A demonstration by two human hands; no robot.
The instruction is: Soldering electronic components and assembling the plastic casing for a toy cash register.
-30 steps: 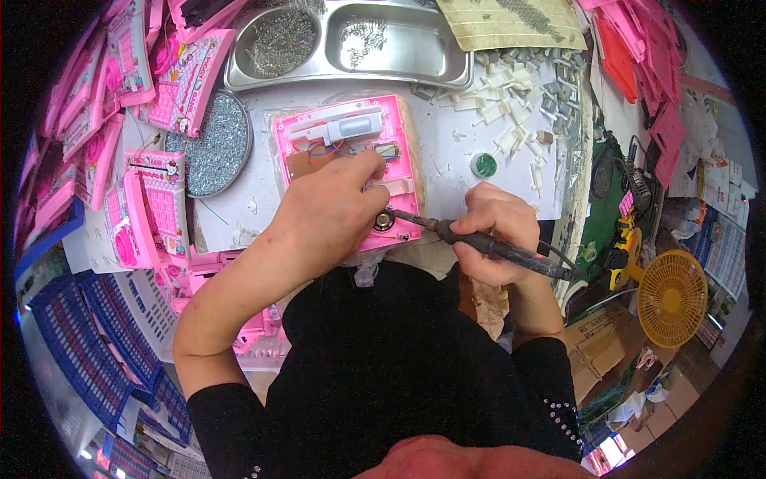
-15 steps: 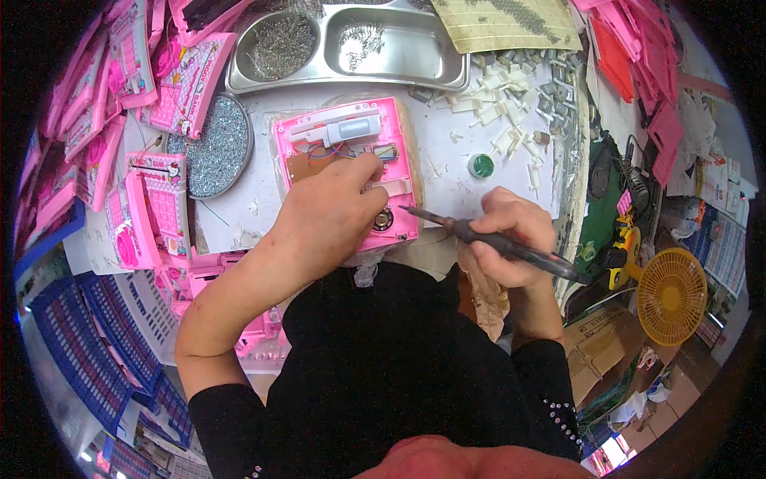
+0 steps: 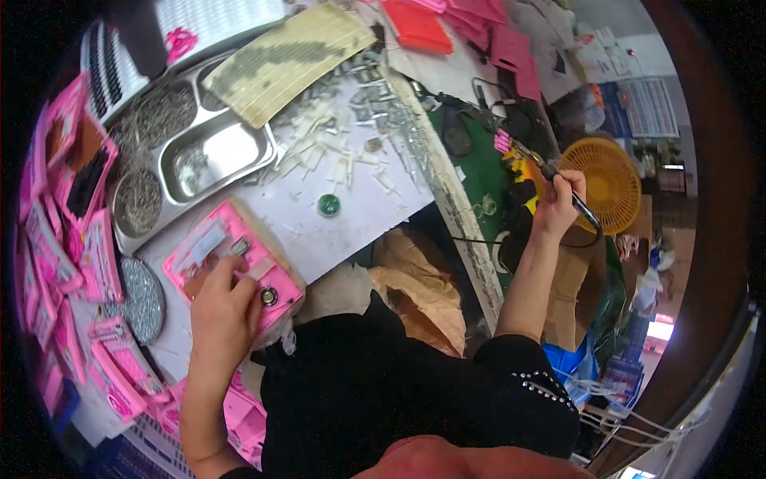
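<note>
Over on the right, my right hand (image 3: 558,206) is closed round a black soldering iron (image 3: 588,214) with a cord at its back end. Its front end points toward a yellow stand (image 3: 523,185) and a pink pad (image 3: 501,141) on the green surface. My left hand (image 3: 217,307) rests on an open pink plastic case (image 3: 278,274), fingertips pinched together among its inner parts. What they grip, if anything, is hidden. A round speaker (image 3: 269,296) and a pale motor-like cylinder (image 3: 209,242) show inside the case.
A steel compartment tray (image 3: 259,164) with small metal parts stands behind the case. Small white pieces (image 3: 311,132) and a green round pot (image 3: 328,205) lie on the white sheet. Pink cases crowd the left, beside a dish of screws (image 3: 144,303). An orange-yellow fan (image 3: 602,184) stands far right.
The view has swung to the right. My right hand has carried the soldering iron away from the pink case, out to the right near the yellow stand. My left hand stays at the case.
</note>
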